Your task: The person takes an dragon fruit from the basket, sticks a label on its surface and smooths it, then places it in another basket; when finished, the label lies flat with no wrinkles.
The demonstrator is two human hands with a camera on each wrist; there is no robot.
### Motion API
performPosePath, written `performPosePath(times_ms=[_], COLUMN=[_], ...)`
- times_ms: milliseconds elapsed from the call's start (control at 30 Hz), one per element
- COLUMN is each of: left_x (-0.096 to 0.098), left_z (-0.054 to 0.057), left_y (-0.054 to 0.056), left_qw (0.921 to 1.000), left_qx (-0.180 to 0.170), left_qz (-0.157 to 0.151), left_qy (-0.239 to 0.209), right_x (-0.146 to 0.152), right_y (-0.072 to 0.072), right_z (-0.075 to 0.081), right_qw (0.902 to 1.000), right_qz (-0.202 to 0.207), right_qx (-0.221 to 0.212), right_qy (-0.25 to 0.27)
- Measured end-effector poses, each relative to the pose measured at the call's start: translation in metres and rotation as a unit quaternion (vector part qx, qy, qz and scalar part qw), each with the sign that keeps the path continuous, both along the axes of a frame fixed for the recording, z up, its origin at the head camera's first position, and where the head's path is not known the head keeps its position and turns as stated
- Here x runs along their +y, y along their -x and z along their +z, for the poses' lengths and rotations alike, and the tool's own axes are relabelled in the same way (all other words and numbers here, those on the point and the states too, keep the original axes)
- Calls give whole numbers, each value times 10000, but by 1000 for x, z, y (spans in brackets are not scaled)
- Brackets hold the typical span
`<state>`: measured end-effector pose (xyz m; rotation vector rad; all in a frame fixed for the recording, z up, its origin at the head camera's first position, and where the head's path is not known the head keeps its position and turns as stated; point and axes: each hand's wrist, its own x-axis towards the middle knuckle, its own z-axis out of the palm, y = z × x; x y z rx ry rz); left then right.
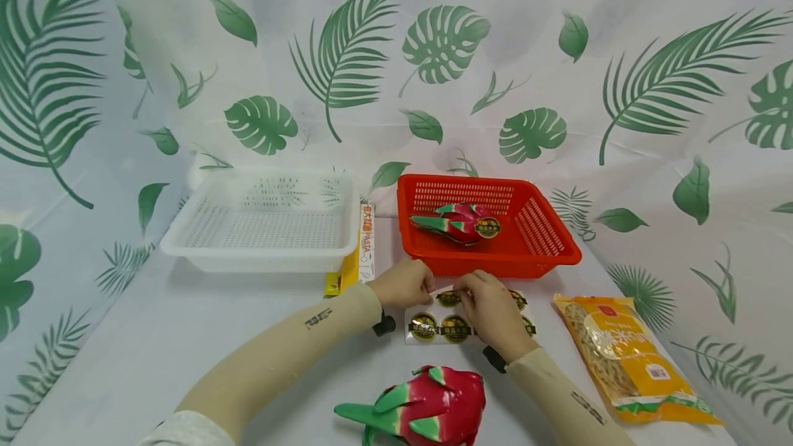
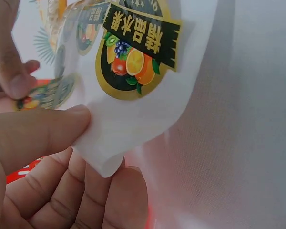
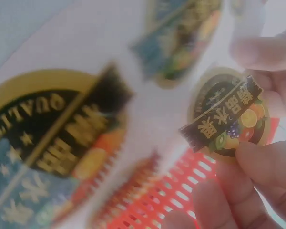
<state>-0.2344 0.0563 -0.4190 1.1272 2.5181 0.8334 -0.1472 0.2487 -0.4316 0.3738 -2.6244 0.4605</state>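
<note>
My left hand holds a white sheet of round fruit stickers by one corner, with the thumb on top and fingers beneath. That corner curls up in the left wrist view. My right hand pinches one black-and-gold sticker between thumb and fingertips at the sheet's edge. Several other stickers, such as this one, lie in rows on the sheet. A dragon fruit, pink-red with green scales, lies on the table nearest my body, below both hands. Another dragon fruit with a round sticker sits in the red basket.
A white perforated basket stands at the back left. Beside its right end are a pasta box and a yellow packet, partly covered. An orange bag of dried food lies to the right. Leaf-patterned cloth hangs behind.
</note>
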Motion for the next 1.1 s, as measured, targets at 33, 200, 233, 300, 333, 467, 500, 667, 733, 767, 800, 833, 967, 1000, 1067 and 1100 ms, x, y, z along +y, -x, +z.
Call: performPosePath(times_ms=[33,200,233,300,333,467,500,667,733,767,800,833,967,1000,1067,1100], left_x=[0,0,0,0,-1,-1,-1,0,0,0,-1,-2,-4,-4,-4,-3], left_z=[0,0,0,-1,-1,-4,-4,-6,-5,-5,-5,-4,6,10,19,23], left_y=[0,-1,-1,-1,-1,-1,-1,-2,-3,-3,-3,-3,-9,-11,-17,-20], left_qw=[10000,10000,9999,9999,9998,9996,9995,9993,9993,9994,9996,9998,9990,9983,9965,9954], left_qx=[14,-19,-28,-29,-26,58,76,149,152,135,107,71,-49,-59,-48,-33], left_qz=[21,73,97,145,176,257,262,250,259,258,238,203,-159,-285,-525,-645], left_qy=[-5,-12,-8,32,45,129,140,213,210,176,121,42,-407,-509,-655,-705], right_x=[0,0,0,0,1,3,4,8,11,12,13,14,15,15,15,16], right_y=[-1,-10,-12,-15,-17,-25,-28,-38,-42,-44,-46,-48,-54,-55,-56,-57], right_z=[1,8,8,10,11,15,15,18,19,19,20,21,29,32,37,38], right_qw=[10000,9998,9998,9996,9996,9995,9995,9994,9993,9992,9992,9991,9979,9975,9967,9962], right_qz=[-10,-143,-171,-206,-200,-203,-197,-145,-123,-130,-122,-128,-123,-94,-49,-9], right_qx=[8,-65,-93,-133,-149,-146,-143,-142,-149,-161,-158,-184,-325,-355,-413,-426], right_qy=[14,85,102,132,154,205,221,290,317,330,350,373,541,599,703,761])
